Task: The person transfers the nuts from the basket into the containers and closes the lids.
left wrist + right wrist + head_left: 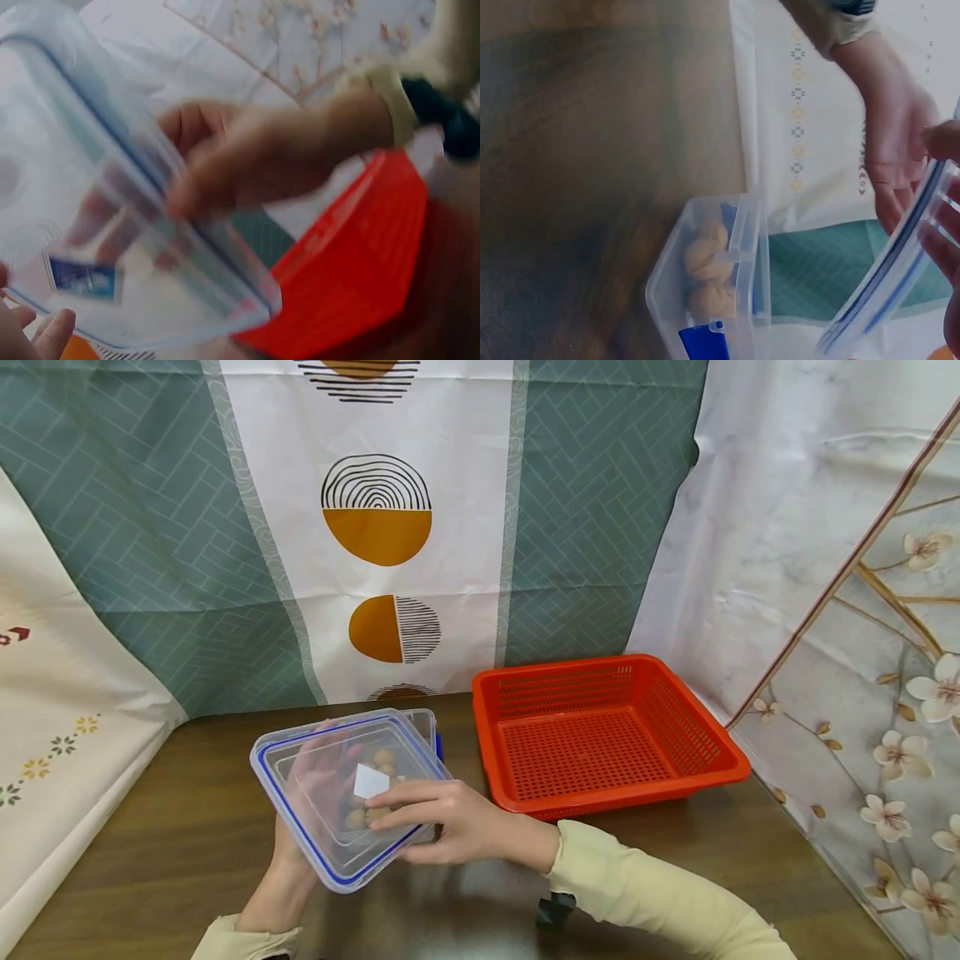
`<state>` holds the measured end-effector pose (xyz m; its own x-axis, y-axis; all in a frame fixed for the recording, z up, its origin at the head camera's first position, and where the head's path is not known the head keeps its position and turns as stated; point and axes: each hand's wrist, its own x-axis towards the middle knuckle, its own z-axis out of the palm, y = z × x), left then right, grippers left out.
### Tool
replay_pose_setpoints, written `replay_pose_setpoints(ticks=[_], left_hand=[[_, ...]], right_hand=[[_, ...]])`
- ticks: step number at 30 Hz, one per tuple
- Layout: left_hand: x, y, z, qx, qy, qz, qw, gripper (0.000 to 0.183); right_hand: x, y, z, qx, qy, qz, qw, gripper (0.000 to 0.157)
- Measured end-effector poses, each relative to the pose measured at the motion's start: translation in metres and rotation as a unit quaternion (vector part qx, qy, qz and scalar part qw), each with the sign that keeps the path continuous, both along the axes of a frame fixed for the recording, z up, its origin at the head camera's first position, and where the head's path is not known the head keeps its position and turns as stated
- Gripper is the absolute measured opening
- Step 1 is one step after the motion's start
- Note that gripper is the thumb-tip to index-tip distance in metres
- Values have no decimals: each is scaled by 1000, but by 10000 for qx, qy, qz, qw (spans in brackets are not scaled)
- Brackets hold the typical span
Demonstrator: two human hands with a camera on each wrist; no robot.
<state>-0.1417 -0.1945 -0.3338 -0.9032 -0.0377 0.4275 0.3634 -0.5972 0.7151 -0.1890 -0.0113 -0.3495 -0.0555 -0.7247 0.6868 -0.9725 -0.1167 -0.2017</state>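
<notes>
A clear plastic lid (333, 831) with a blue seal is raised and tilted above the table. My right hand (457, 818) pinches its right edge, fingers over the top and thumb below. Behind the lid, my left hand (318, 768) shows through it, with fingers extended near its underside. In the right wrist view, the left hand (900, 142) has its palm turned toward the lid. A clear container (667, 277) with blue clips stands below, partly covered by the lid in the head view. Inside it are several round brown walnuts (712, 300).
A red perforated basket (600, 752) stands to the right of the container on the brown wooden table (187, 827). Patterned cloths (600, 527) hang behind and at both sides. A small sticker (371, 782) is on the lid.
</notes>
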Motion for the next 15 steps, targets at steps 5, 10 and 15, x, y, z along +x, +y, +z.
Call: replay_pose_setpoints(ticks=[5, 10, 15], left_hand=[[-4, -5, -9, -1632, -915, 2096, 9597, 46], [-5, -14, -18, -2609, -925, 2415, 9301, 46], [-4, -25, -29, -3028, -710, 2115, 9266, 51]], right_hand=[[0, 6, 1, -741, -1254, 170, 9892, 24], [1, 9, 7, -1502, -3456, 134, 9262, 19], [-1, 10, 10, -1992, -5018, -217, 8414, 36]])
